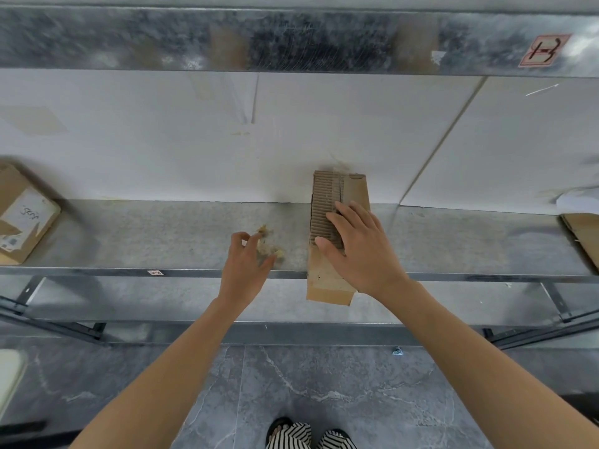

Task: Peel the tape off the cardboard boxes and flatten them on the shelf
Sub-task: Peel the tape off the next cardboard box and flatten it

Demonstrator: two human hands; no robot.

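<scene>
A flattened cardboard box (327, 280) lies on the metal shelf (146, 234), its near end sticking out past the front edge and its torn, ribbed inner layer showing at the far end. My right hand (353, 244) rests flat on top of it, fingers spread. My left hand (248, 264) hovers just left of it with loosely bent fingers over a crumpled wad of peeled tape (269, 244); whether the fingers touch the wad is unclear.
A taped cardboard box with a white label (22, 218) sits at the shelf's far left. Another flat cardboard piece (583, 234) lies at the far right. A white wall backs the shelf, an upper shelf (291, 40) hangs overhead, and a lower shelf sits below.
</scene>
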